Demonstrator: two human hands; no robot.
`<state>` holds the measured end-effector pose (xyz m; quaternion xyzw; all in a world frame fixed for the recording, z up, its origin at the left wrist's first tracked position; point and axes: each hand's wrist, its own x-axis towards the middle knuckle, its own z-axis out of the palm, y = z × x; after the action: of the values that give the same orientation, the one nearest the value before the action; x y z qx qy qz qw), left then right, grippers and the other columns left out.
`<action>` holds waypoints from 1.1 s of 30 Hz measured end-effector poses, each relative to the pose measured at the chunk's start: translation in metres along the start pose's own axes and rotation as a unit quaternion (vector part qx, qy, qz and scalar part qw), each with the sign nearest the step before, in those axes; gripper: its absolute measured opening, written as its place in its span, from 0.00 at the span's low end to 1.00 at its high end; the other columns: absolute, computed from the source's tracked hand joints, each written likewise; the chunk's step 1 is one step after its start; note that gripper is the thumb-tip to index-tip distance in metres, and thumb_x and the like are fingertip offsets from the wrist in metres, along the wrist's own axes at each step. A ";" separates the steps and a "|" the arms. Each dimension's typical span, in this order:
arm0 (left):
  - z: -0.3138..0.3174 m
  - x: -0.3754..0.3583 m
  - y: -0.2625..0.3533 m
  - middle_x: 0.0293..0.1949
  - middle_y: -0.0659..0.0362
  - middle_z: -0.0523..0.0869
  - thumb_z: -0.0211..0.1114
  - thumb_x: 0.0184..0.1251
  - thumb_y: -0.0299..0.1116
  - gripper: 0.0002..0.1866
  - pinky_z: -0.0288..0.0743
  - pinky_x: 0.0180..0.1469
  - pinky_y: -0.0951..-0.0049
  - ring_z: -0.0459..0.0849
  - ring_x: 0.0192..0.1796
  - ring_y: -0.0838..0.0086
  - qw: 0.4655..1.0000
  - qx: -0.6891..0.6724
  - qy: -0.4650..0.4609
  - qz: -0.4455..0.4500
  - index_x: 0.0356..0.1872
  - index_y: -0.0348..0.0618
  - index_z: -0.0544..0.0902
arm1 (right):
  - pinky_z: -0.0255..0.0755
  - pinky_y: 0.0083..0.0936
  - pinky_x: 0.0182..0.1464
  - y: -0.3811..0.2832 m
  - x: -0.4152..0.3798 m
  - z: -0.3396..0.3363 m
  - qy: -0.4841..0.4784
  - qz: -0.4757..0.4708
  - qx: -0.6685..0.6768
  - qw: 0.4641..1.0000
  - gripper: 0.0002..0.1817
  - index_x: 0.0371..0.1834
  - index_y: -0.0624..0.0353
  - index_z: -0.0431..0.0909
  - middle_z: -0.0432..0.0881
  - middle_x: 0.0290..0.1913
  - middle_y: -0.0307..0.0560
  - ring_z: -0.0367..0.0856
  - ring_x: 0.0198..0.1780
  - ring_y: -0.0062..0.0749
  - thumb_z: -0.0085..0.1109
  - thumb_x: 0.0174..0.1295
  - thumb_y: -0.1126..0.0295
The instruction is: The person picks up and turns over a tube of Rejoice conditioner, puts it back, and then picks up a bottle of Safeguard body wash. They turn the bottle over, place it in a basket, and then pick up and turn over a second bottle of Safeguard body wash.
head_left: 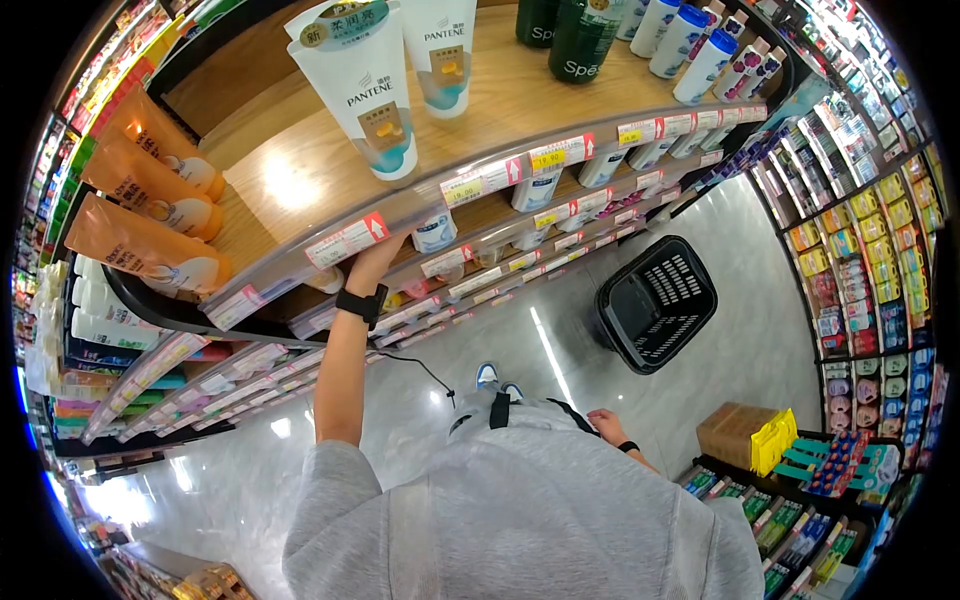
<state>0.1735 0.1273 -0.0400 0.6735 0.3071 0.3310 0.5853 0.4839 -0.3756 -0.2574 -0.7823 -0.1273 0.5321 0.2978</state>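
beside the grey top [560,500], the right hand [608,428] hangs with fingers loosely parted, nothing visible in it. farther out, the left hand [374,262] reaches under the upper shelf's price rail [346,240], fingers hidden, so i cannot tell whether it grips the white bottle [433,232] just beside it; a blind knock could topple that bottle, or the dark wristband [361,304] could snag the rail, while a black basket [657,305] sits beyond on the floor [760,300].

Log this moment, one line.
left hand: below wooden shelf, grip hidden | right hand: lowered, no item visible | Pantene tubes: upright on shelf | black shopping basket: on floor
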 end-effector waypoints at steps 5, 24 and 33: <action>0.001 0.004 -0.002 0.63 0.54 0.69 0.60 0.66 0.48 0.31 0.58 0.66 0.66 0.65 0.64 0.67 0.999 -0.013 0.047 0.023 0.63 0.37 0.65 | 0.59 0.18 0.18 0.031 0.011 -0.001 -0.005 -0.046 -0.033 0.998 0.08 0.36 0.58 0.82 0.77 0.24 0.35 0.68 0.20 0.16 0.58 0.58 0.68; 0.035 0.003 0.006 0.51 0.58 0.81 0.67 0.64 0.38 0.21 0.70 0.56 0.72 0.77 0.53 0.72 0.991 0.023 0.132 -0.022 0.52 0.36 0.77 | 0.71 0.24 0.39 0.004 -0.007 0.007 0.010 -0.036 -0.083 0.996 0.12 0.41 0.63 0.80 0.82 0.31 0.43 0.78 0.33 0.28 0.53 0.60 0.67; 0.041 0.013 -0.005 0.60 0.56 0.72 0.61 0.69 0.34 0.22 0.62 0.63 0.69 0.69 0.60 0.69 0.969 -0.076 0.228 0.052 0.59 0.35 0.69 | 0.71 0.22 0.23 0.007 0.029 -0.021 0.004 0.016 -0.055 0.998 0.12 0.39 0.62 0.80 0.78 0.24 0.41 0.75 0.22 0.25 0.54 0.60 0.65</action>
<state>0.2140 0.1150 -0.0480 0.5489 0.3706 0.5281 0.5315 0.5140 -0.3732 -0.2784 -0.8012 -0.1423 0.5264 0.2464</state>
